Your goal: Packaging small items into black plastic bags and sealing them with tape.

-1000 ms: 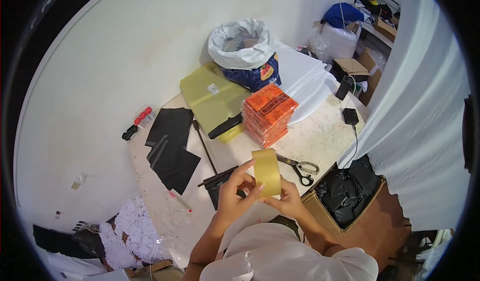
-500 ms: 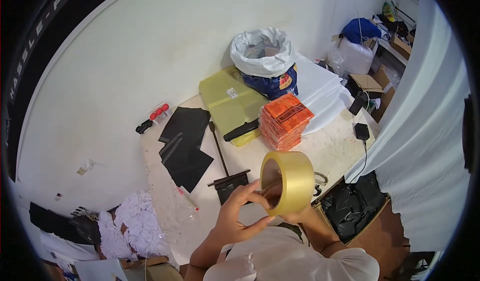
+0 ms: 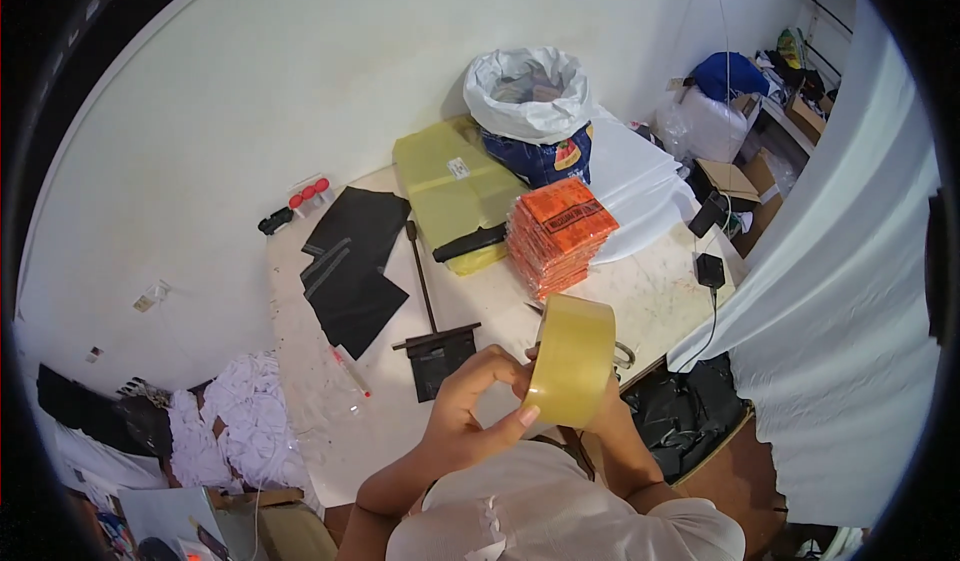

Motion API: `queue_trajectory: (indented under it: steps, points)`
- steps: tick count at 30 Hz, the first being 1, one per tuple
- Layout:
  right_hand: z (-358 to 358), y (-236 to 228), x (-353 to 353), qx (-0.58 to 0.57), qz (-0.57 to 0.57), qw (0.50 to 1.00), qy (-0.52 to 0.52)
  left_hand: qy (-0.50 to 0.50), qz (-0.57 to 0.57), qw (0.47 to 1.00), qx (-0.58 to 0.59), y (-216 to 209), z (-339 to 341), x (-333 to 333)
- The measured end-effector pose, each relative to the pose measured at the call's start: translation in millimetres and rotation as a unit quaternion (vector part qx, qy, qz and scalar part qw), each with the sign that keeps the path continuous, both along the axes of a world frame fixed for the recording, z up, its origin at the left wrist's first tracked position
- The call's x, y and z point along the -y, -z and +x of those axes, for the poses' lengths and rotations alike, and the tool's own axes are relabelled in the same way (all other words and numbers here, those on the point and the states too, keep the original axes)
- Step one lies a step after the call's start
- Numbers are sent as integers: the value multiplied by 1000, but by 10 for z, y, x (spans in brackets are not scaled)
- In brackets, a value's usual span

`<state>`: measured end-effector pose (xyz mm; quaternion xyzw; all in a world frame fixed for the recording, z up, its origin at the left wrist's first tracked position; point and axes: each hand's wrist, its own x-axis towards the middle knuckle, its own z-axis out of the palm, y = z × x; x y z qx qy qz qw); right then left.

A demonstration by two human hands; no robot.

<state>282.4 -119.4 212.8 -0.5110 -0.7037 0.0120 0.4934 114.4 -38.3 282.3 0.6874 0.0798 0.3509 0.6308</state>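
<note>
A wide roll of clear yellowish packing tape (image 3: 575,361) is held up in front of me, above the near part of the table. My left hand (image 3: 482,401) pinches its left edge, with the thumb on the outer face and the curled forefinger at the rim. Behind the roll, my right hand (image 3: 604,415) supports it from the right, and its fingers are mostly hidden. Just beyond my left hand lies a black flat tool with a long thin handle (image 3: 440,346). A stack of orange plastic-wrapped packets (image 3: 562,236) stands farther back.
On the table (image 3: 480,296) lie black fabric pieces (image 3: 355,261), yellow plastic sheets (image 3: 450,166) and a red-tipped pen (image 3: 350,371). A white-lined bag (image 3: 530,111) stands at the back. A box of black plastic (image 3: 680,411) sits at the right, beside a white curtain (image 3: 820,311).
The roll has turned so its outer face shows more and its core opening is hidden. My left thumb now lies against the roll's face. The view has shifted slightly.
</note>
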Motion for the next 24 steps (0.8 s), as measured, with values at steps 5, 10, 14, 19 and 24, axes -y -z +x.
queue_trajectory:
  steps: [5,10,14,19,24]
  points:
    - [4,-46,37,71,66,995,0,47,-98,994,3,-63,-48,75]
    - [17,30,156,27,39,997,-53,95,-65,993,-19,-186,-41,148]
    - [-46,148,292,-37,-3,997,-70,120,-25,992,-33,-215,-15,173]
    - [-220,-66,350,-202,20,979,-30,136,15,990,-36,-95,54,155]
    - [-282,133,388,-264,-68,962,-1,130,-64,988,-51,-50,71,128]
